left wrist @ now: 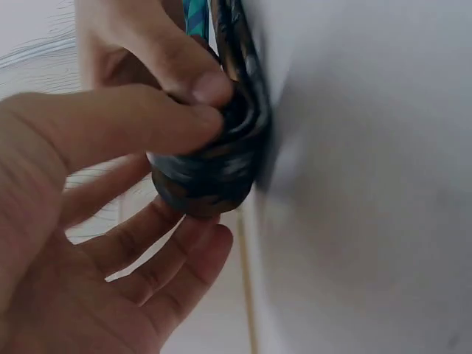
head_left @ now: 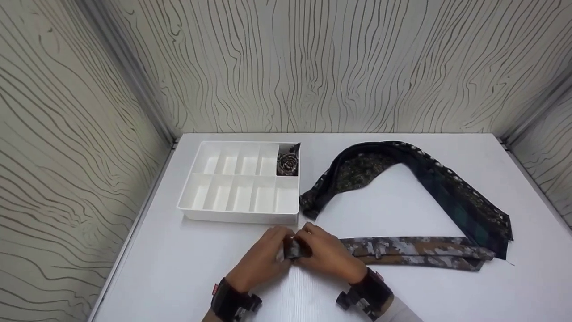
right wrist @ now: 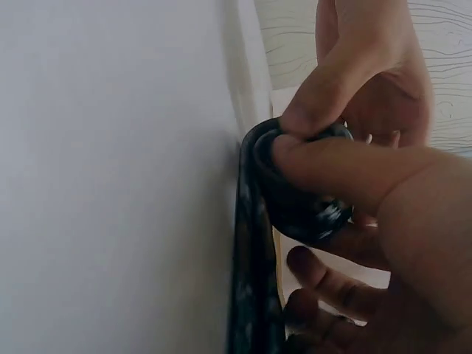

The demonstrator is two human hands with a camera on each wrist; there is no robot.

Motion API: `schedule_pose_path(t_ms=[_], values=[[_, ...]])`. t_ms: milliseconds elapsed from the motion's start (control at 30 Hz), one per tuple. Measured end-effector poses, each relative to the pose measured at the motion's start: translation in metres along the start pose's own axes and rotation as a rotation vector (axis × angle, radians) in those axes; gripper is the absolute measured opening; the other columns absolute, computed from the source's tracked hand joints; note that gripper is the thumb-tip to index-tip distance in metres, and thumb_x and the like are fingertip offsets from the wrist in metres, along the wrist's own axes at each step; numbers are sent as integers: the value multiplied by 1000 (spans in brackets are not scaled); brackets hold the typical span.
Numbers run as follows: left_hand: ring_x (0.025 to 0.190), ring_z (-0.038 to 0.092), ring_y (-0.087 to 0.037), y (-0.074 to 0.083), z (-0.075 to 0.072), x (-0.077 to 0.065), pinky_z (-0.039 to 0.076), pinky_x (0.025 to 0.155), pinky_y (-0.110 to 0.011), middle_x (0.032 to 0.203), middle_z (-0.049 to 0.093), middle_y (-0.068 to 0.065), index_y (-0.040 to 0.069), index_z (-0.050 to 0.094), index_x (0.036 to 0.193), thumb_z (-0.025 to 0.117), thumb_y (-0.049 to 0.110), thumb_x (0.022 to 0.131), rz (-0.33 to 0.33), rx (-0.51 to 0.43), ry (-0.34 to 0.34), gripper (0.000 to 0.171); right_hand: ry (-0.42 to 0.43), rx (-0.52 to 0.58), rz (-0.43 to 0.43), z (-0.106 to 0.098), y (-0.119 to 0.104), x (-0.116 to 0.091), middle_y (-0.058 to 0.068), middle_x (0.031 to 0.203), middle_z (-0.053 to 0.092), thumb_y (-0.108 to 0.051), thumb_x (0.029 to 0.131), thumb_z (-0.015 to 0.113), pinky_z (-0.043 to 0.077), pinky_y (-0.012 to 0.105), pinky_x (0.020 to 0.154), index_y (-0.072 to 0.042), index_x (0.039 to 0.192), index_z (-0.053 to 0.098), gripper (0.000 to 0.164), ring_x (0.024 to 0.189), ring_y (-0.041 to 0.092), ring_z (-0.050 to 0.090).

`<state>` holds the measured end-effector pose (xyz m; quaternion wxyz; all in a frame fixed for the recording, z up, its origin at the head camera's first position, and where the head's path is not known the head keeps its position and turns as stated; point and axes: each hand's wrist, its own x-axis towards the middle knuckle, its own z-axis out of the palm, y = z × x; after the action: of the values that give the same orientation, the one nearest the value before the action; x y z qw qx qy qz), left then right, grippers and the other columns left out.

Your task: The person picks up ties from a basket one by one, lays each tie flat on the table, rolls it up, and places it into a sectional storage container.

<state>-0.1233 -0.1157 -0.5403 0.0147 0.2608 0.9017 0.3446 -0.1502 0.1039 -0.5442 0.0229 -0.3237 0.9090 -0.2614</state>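
You've got open white tabletop [head_left: 165,277] all along the left of your left hand [head_left: 267,252], but dead ahead the front wall of the white plastic ten-compartment tray [head_left: 241,217] stands just beyond your fingertips. Over to the right, the flat grey-and-brown camouflage fabric tie [head_left: 411,250] and the arched dark patterned ties [head_left: 451,197] bar the way around a bare pocket; from above, nine compartments lie open, the back right one blocked by a coiled brown tie [head_left: 287,164].

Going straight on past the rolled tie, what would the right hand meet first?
Probably the left hand, facing the right hand across the rolled tie; the white tray lies beyond, depth unclear.
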Motion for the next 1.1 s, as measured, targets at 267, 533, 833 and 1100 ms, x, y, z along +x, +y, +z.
schedule_pose_path(t_ms=[267, 533, 833, 1100], values=[[108, 57, -9, 7, 3, 5, 56, 93, -29, 119, 59, 5, 24, 75, 121, 85, 16, 85, 17, 70, -20, 39, 32, -51, -24, -8, 3, -13, -2, 114, 62, -33, 82, 90, 58, 33, 84, -17, 120, 70, 46, 99, 14, 62], [110, 56, -11, 12, 9, 10, 55, 94, -28, 114, 62, 6, 24, 76, 123, 86, 15, 84, 99, 101, 16, 42, 46, -85, -5, -10, 1, -20, -2, 115, 63, -36, 81, 91, 59, 35, 86, -17, 120, 69, 49, 102, 15, 62], [113, 58, -9, 18, 13, 13, 54, 100, -26, 120, 63, 6, 18, 71, 119, 88, 17, 82, 108, 30, 5, 40, 51, -63, 1, -13, 3, -28, -3, 111, 61, -28, 77, 92, 58, 32, 82, -13, 117, 68, 49, 99, 14, 59], [109, 57, -8, 19, 18, 14, 55, 95, -26, 118, 62, 6, 21, 71, 123, 87, 18, 84, 115, 81, 3, 43, 60, -76, 18, -18, 6, -32, -5, 111, 63, -36, 76, 94, 56, 31, 81, -15, 117, 69, 52, 98, 12, 57]])
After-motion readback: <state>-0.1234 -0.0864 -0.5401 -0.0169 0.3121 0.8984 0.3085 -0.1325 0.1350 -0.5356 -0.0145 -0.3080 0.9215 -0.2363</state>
